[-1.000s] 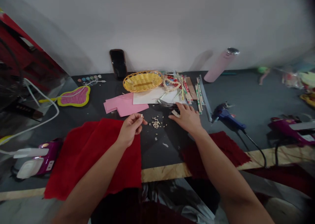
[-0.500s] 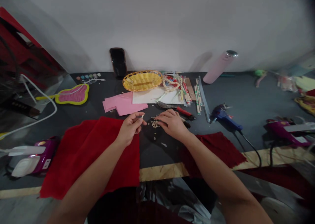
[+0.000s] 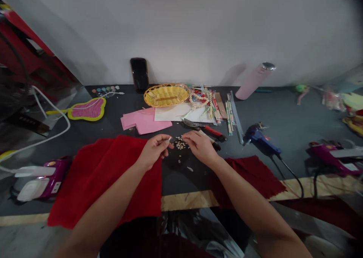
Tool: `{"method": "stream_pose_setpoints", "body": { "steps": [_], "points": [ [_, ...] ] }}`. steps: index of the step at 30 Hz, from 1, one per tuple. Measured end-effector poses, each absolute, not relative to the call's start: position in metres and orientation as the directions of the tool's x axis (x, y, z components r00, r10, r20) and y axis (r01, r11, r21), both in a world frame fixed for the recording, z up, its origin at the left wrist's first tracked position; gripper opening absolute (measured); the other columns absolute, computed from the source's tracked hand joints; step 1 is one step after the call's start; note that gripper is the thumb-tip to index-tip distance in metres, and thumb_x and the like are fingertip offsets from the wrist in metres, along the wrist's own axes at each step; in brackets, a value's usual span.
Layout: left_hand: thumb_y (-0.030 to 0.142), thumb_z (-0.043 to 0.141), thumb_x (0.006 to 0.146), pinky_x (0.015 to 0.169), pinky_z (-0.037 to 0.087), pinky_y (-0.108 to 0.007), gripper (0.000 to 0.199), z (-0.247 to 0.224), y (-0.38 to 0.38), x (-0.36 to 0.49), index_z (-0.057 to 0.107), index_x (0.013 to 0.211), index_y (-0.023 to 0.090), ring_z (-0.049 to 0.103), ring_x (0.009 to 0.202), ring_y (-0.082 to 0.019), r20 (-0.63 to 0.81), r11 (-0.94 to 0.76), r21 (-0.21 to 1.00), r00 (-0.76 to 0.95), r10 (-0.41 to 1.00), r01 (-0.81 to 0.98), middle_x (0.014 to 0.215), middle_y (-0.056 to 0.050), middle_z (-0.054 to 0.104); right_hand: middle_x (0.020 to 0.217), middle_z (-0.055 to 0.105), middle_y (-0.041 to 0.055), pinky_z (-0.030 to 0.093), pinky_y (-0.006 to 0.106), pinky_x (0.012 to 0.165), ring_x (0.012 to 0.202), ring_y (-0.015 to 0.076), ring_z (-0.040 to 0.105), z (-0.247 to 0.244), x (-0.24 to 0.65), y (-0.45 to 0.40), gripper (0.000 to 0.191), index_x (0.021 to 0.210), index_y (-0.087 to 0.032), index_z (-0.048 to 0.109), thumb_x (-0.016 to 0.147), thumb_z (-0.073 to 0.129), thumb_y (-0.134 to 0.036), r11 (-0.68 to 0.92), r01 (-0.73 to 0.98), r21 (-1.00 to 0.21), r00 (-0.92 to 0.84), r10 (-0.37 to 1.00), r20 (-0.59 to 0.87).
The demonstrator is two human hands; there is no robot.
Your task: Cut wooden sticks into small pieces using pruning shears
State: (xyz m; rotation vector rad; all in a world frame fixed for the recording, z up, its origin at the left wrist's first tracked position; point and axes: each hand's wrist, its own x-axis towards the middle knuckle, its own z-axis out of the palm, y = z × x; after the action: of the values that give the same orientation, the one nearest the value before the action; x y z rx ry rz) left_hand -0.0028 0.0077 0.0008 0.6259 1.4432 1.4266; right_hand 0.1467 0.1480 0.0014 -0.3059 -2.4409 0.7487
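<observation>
My left hand (image 3: 156,149) pinches a small white piece (image 3: 169,139) between thumb and index finger, above the inner edge of the red cloth (image 3: 113,174). Just to its right, several tiny pale pieces (image 3: 180,145) lie scattered on the dark table (image 3: 181,180). My right hand (image 3: 200,146) is at the right side of these pieces, its fingertips pressed together. Whatever they hold, if anything, is too small to make out. A gap separates the two hands.
Pliers with red handles (image 3: 214,132) lie beyond my right hand. Behind are pink sheets (image 3: 151,121), a yellow basket (image 3: 166,95), a phone (image 3: 140,74) and a pink bottle (image 3: 253,82). A blue glue gun (image 3: 262,140) with a cable is at the right.
My right hand has lifted slightly off the pale pieces, its fingers drawn together. My left hand still pinches the white piece, now nearer the pile. The whole view has shifted a little.
</observation>
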Motion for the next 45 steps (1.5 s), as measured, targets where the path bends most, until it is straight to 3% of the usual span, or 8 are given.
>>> {"method": "stream_pose_setpoints", "body": {
  "steps": [3, 8, 18, 26, 34, 45],
  "points": [
    [0.038, 0.065, 0.077, 0.041, 0.036, -0.016, 0.032, 0.004, 0.007, 0.001, 0.060, 0.097, 0.014, 0.051, 0.046, -0.005, -0.305, 0.212, 0.938, -0.357, 0.883, -0.275, 0.077, -0.004, 0.068, 0.089, 0.065, 0.0046, 0.050, 0.031, 0.078, 0.087, 0.0164, 0.060, 0.007, 0.146, 0.136, 0.015, 0.093, -0.022, 0.060, 0.091, 0.047, -0.018, 0.789, -0.023, -0.614, -0.808, 0.347, 0.476],
    [0.041, 0.066, 0.076, 0.042, 0.038, -0.016, 0.031, 0.006, 0.007, 0.007, 0.061, 0.092, 0.015, 0.052, 0.046, -0.005, -0.314, 0.239, 0.937, -0.312, 0.897, -0.256, 0.075, -0.003, 0.068, 0.088, 0.064, 0.0048, 0.051, 0.033, 0.078, 0.085, 0.0177, 0.061, 0.000, 0.144, 0.130, 0.012, 0.096, -0.022, 0.056, 0.088, 0.049, -0.017, 0.774, 0.017, -0.633, -0.842, 0.352, 0.408],
    [0.039, 0.068, 0.074, 0.039, 0.037, -0.016, 0.029, 0.005, 0.007, 0.007, 0.060, 0.087, 0.014, 0.049, 0.042, -0.005, -0.335, 0.285, 0.937, -0.293, 0.895, -0.200, 0.068, -0.001, 0.065, 0.102, 0.065, 0.0066, 0.051, 0.035, 0.084, 0.093, 0.0174, 0.062, -0.006, 0.148, 0.135, 0.030, 0.118, -0.023, 0.052, 0.089, 0.049, -0.018, 0.771, -0.044, -0.636, -0.859, 0.296, 0.418],
    [0.037, 0.065, 0.076, 0.038, 0.034, -0.015, 0.025, 0.004, 0.007, 0.005, 0.062, 0.084, 0.014, 0.047, 0.042, -0.004, -0.336, 0.301, 0.940, -0.269, 0.903, -0.162, 0.067, -0.001, 0.064, 0.092, 0.066, 0.0056, 0.050, 0.034, 0.081, 0.089, 0.0172, 0.060, -0.001, 0.148, 0.136, 0.017, 0.100, -0.021, 0.061, 0.092, 0.047, -0.019, 0.803, -0.092, -0.589, -0.875, 0.217, 0.432],
    [0.026, 0.065, 0.072, 0.042, 0.038, -0.016, 0.019, 0.003, 0.008, 0.006, 0.061, 0.087, 0.015, 0.049, 0.044, -0.004, -0.327, 0.292, 0.942, -0.264, 0.907, -0.164, 0.072, -0.001, 0.066, 0.092, 0.066, 0.0053, 0.050, 0.035, 0.082, 0.090, 0.0173, 0.060, 0.003, 0.148, 0.135, 0.017, 0.098, -0.022, 0.061, 0.091, 0.046, -0.018, 0.799, -0.073, -0.597, -0.884, 0.225, 0.409],
    [0.027, 0.062, 0.074, 0.044, 0.040, -0.016, 0.016, -0.001, 0.008, 0.006, 0.061, 0.085, 0.015, 0.051, 0.046, -0.005, -0.302, 0.278, 0.953, -0.278, 0.912, -0.122, 0.074, -0.002, 0.067, 0.092, 0.065, 0.0059, 0.050, 0.035, 0.081, 0.088, 0.0175, 0.059, 0.003, 0.149, 0.136, 0.015, 0.098, -0.021, 0.059, 0.091, 0.046, -0.017, 0.816, -0.082, -0.572, -0.883, 0.207, 0.421]
  ]
}}
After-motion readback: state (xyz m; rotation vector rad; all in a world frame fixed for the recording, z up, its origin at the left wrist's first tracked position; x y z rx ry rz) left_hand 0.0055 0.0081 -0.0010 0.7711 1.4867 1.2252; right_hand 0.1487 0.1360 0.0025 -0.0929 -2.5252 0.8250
